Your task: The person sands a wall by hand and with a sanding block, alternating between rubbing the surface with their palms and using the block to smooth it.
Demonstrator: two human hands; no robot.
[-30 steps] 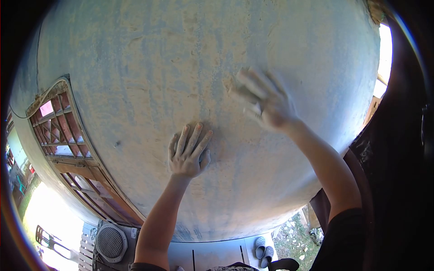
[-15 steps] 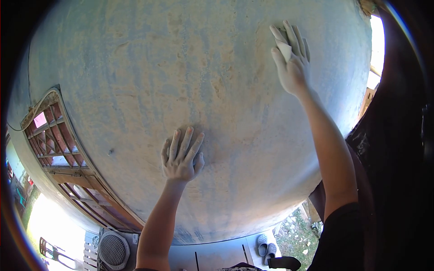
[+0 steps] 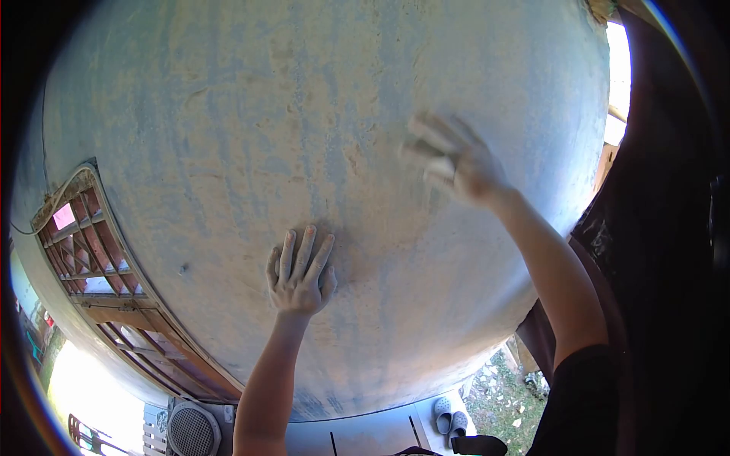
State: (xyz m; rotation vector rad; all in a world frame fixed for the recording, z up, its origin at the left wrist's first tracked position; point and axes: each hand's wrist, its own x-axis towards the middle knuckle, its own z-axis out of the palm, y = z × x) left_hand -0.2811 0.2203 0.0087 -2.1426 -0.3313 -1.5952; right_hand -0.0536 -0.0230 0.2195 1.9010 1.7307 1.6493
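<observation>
A large wall with patchy grey-blue and tan colouring fills most of the view. My left hand, pale with dust, lies against its lower middle with the fingers spread and holds nothing. Higher and to the right, my right hand is at the wall, smeared by motion. A small whitish sheet shows between its fingers and under them; its full outline is blurred.
On the left is a wooden-framed window with a grille. Below it stands a round-grilled speaker. Grey clogs lie at the bottom right beside stony grass. Dark material hangs at the right.
My right hand has moved down and to the left across the wall, still with the whitish sheet. My left hand stays in about the same place as the view shifts slightly.
</observation>
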